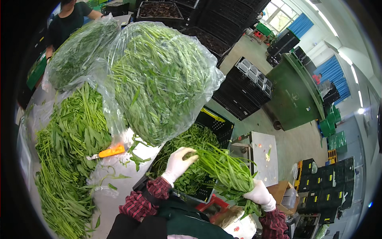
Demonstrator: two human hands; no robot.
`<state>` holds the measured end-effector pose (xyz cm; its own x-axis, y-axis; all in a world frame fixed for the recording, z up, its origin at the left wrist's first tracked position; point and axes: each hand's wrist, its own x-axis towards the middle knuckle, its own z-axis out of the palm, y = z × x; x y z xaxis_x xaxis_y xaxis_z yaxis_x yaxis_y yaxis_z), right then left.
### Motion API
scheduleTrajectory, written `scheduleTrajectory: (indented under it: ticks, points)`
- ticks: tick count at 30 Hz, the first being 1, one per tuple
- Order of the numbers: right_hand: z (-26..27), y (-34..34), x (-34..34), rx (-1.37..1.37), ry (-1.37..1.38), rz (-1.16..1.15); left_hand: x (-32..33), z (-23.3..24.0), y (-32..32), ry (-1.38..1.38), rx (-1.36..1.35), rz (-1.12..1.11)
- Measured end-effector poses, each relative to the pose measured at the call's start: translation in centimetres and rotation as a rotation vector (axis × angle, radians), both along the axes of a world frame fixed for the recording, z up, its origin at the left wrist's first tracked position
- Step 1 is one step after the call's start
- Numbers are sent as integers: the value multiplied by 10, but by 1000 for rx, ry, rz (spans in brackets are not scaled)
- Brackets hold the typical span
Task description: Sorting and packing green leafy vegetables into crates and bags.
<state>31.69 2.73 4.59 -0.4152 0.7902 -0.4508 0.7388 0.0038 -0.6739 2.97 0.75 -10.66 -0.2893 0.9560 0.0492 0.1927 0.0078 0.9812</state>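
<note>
My right hand (260, 194), in a white glove, grips the leafy end of a bunch of long-stemmed greens (228, 168). My left hand (180, 162), gloved too, is at the stem end with fingers curled and parted; whether it pinches any stems I cannot tell. Below the bunch is a black plastic crate (228, 127) holding loose greens (191, 182). On the metal table (112, 203) to the left lies a big heap of greens (71, 155), with an orange-handled knife (112, 151) at its edge. A large clear bag of greens (161, 77) stands beyond.
Another bag of greens (85, 50) is near a person (70, 18) at the upper left. A small metal-topped stand (264, 158), stacked black crates (243, 88) and a green wheeled bin (294, 92) are to the right. A red crate (216, 206) and a cardboard box (282, 197) sit low down.
</note>
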Motion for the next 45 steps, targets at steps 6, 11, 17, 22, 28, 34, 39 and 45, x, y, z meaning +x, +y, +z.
scheduleTrajectory:
  ticks: [6, 11, 17, 22, 28, 34, 39, 45]
  points:
    - [3, -1, -28, 250, -198, 207, 7, 31, 19, 322, -137, -410]
    - [-1, 0, -27, 339, -243, 259, 20, 20, 9, -521, -375, -626]
    - [12, 3, -17, 521, -230, 318, -42, -88, 12, 260, -287, -44]
    - [5, 16, -5, 701, -316, 468, -69, -81, 5, 461, -177, -13]
    - [2, 21, 6, 895, -347, 600, -14, 46, 6, 293, 303, -488]
    - [22, 16, -15, 894, -404, 749, -1, -25, 11, 893, 367, -270]
    - [28, 14, -6, 844, -430, 810, -49, -65, 8, 601, -104, -236]
    - [30, 11, -18, 789, -457, 868, 16, 44, 7, 347, 450, -535]
